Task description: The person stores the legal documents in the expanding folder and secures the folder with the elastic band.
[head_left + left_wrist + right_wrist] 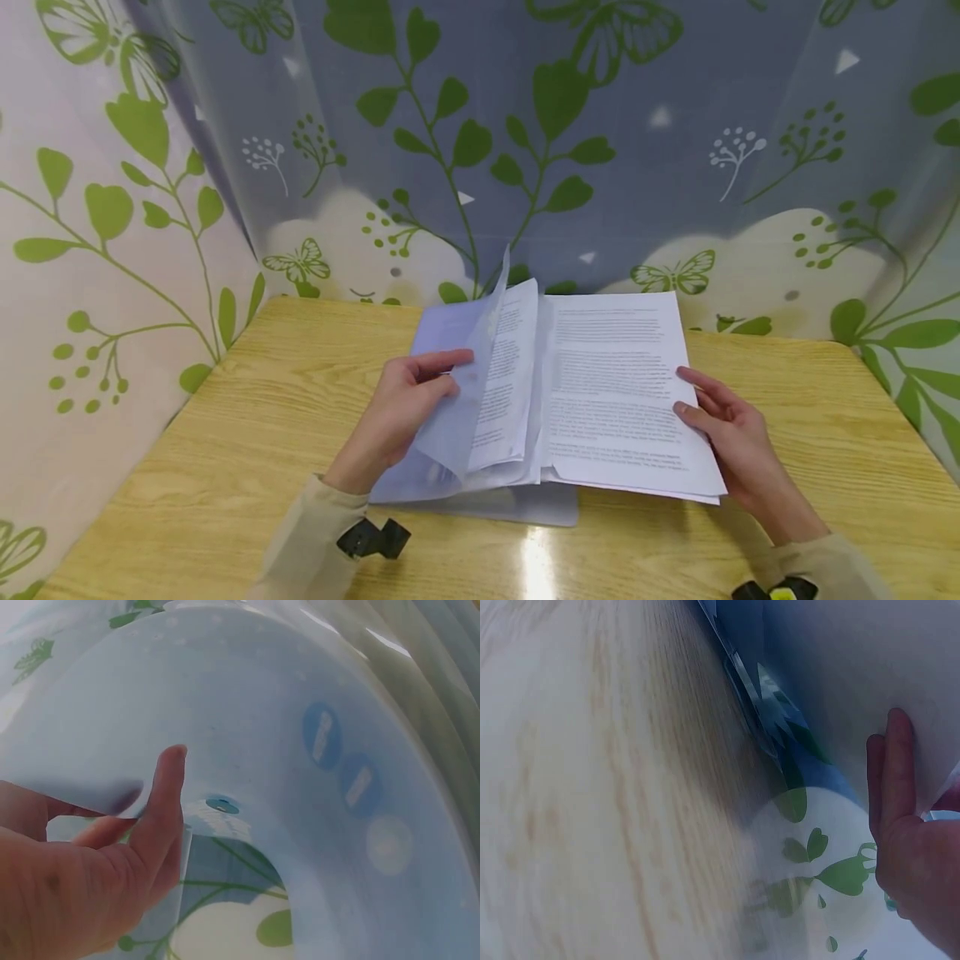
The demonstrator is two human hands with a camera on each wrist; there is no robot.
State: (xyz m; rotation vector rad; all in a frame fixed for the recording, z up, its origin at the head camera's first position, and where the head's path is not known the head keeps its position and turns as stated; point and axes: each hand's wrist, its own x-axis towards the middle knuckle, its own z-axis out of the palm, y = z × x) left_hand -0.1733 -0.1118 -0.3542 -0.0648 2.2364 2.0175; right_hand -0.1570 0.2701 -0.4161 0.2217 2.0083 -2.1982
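Note:
A translucent bluish folder (450, 321) lies at the middle of the table, with printed sheets (615, 392) spread to its right. My left hand (397, 408) pinches a clear, curved plastic flap (476, 379) at its left edge; in the left wrist view the hand (105, 862) grips the edge of the bluish plastic (247, 697). My right hand (742, 442) holds the right edge of the printed sheets, thumb on top. The right wrist view shows that hand (915, 817) with fingers flat against the sheets' underside (847, 667). More printed pages (506, 375) stand partly raised between the hands.
The wood-grained table (187, 475) extends on both sides of the folder. A patterned curtain (480, 150) with green leaves and butterflies hangs behind the table and along its sides. Dark straps with small devices (372, 539) sit on both wrists.

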